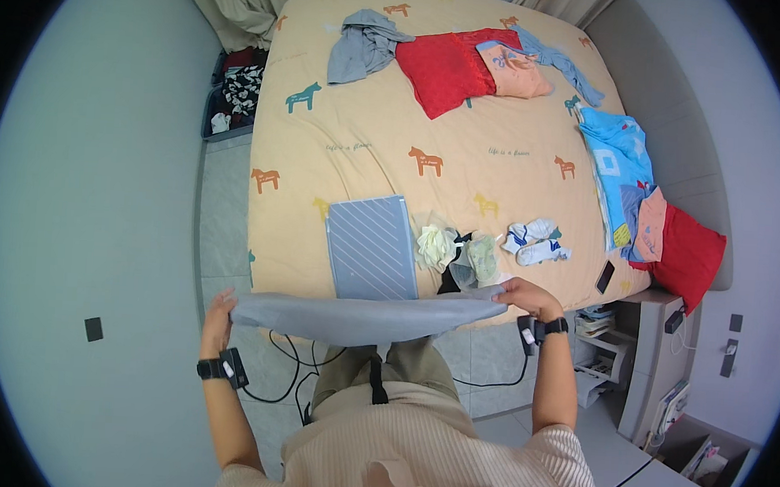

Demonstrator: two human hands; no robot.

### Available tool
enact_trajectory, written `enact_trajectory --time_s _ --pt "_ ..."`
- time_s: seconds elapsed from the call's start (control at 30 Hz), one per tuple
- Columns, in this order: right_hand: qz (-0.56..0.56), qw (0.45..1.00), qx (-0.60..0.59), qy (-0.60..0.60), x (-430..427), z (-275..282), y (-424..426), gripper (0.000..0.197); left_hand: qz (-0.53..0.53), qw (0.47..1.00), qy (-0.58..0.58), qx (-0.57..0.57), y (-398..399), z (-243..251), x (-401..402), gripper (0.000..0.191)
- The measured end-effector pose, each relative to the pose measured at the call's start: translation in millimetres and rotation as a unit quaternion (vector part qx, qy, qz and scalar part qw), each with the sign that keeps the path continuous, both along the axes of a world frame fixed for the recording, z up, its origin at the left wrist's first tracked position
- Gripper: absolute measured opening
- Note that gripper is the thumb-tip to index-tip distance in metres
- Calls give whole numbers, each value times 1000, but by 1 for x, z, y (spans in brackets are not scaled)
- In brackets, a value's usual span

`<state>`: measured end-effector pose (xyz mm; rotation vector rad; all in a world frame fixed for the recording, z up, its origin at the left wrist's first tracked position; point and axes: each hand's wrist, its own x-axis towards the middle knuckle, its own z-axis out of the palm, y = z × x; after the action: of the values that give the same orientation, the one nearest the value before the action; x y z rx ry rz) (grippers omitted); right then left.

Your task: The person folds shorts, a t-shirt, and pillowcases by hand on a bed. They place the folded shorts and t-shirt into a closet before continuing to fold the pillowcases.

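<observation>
A grey-blue cloth (353, 317) is stretched between my hands at the near edge of the bed (363, 129). Its left end is in my left hand (219, 317), and my right hand (526, 298) pinches the right end. The cloth sags slightly in the middle. Just beyond it lies a flat blue fabric piece with white diagonal stripes (371, 246). To the right of that sit a bunched pale-yellow item (435, 247), a pale-green patterned item (483, 256) and white-and-blue socks (537, 243). Black fabric (451, 280) shows partly behind the cloth.
Across the bed lie a grey garment (367, 47), a red pillow (439, 67) and a blue garment (561, 61). A phone (604, 276) rests near the right edge. An open suitcase (235, 96) stands left, a nightstand (648, 363) right. Black cables (294, 371) hang from my wrist devices.
</observation>
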<state>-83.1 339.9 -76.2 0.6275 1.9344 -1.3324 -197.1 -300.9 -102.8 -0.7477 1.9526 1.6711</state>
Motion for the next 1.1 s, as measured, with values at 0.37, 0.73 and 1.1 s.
enact_trajectory --time_s 0.37,0.73,1.1 --pt "-235 926 31 293 -122 86 22 14 -53 962 267 -23 67 140 -121 36" --pt "-219 957 -39 185 -43 -108 12 13 -107 989 62 -77 9 -99 -27 13" --pt "-279 960 15 -26 62 -299 -8 12 -20 977 -214 -15 31 -289 90 21"
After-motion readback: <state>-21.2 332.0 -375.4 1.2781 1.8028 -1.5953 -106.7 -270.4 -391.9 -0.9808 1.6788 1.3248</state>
